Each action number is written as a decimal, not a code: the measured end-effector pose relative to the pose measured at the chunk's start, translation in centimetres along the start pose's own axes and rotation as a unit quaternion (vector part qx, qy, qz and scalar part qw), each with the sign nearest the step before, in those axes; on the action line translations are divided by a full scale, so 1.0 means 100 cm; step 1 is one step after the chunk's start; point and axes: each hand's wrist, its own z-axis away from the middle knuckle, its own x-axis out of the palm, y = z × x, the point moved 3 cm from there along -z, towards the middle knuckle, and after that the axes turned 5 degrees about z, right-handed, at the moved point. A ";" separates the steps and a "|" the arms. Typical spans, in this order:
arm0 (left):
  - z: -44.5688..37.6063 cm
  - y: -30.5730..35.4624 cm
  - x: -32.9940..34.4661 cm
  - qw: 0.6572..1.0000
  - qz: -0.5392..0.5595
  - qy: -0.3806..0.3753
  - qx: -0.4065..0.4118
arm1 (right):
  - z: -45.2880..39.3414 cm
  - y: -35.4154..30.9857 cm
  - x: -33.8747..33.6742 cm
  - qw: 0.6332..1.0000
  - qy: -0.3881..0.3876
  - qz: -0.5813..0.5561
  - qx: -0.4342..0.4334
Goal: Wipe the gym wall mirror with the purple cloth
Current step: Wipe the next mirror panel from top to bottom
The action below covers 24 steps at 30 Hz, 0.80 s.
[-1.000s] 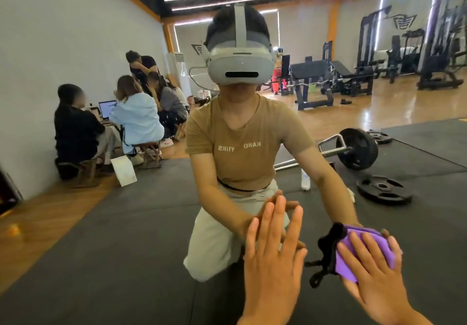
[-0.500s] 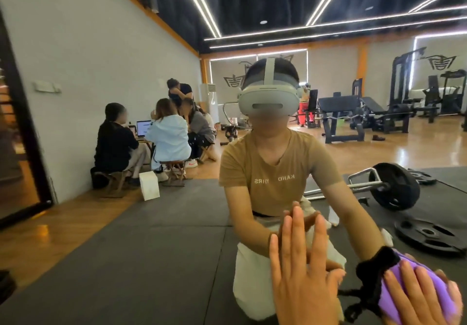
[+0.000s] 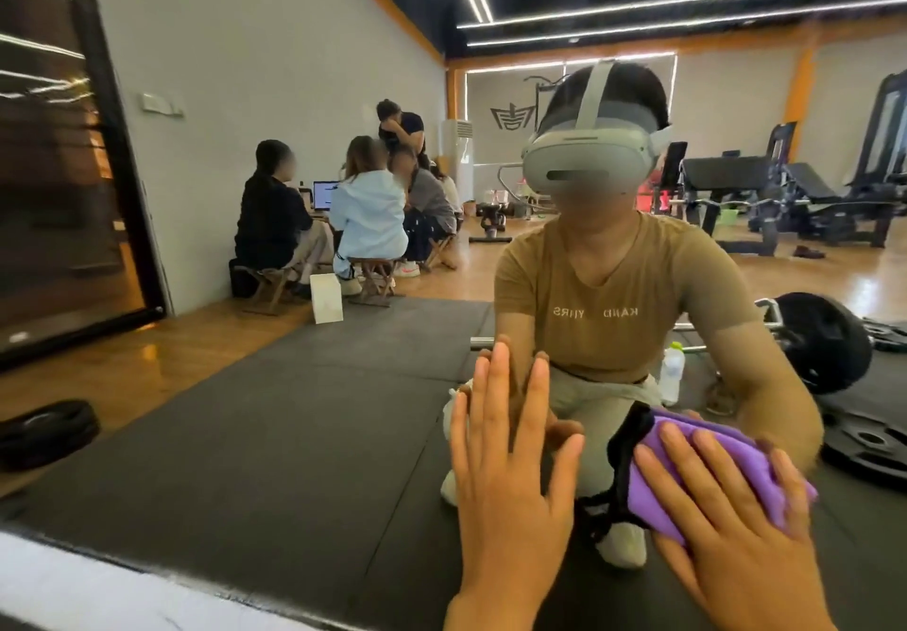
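The wall mirror fills the view and reflects me kneeling on black floor mats. My left hand lies flat on the glass, its fingers straight and spread. Just to its right, my right hand presses the folded purple cloth against the mirror with straight fingers. A black strap or trim hangs from the cloth's left edge. Both hands are low on the glass, near its bottom edge.
A white ledge runs below the mirror's lower edge. A dark framed panel adjoins the mirror at the left. The reflection shows a barbell with plates, a water bottle, gym machines, and several people seated at the left.
My right hand slid the cloth right and down, then back left and up across the glass. My left hand stayed flat on the mirror. My view shifted to the left.
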 end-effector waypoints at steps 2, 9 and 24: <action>0.009 -0.004 0.000 1.000 0.003 -0.014 -0.002 | 0.011 0.004 0.002 0.992 0.112 0.033 -0.043; 0.014 -0.006 0.001 0.999 0.028 -0.027 -0.013 | -0.045 0.058 -0.093 0.941 0.336 -0.007 -0.049; 0.059 -0.034 0.004 0.995 0.044 -0.026 -0.085 | 0.040 -0.022 0.058 0.929 0.206 0.137 -0.275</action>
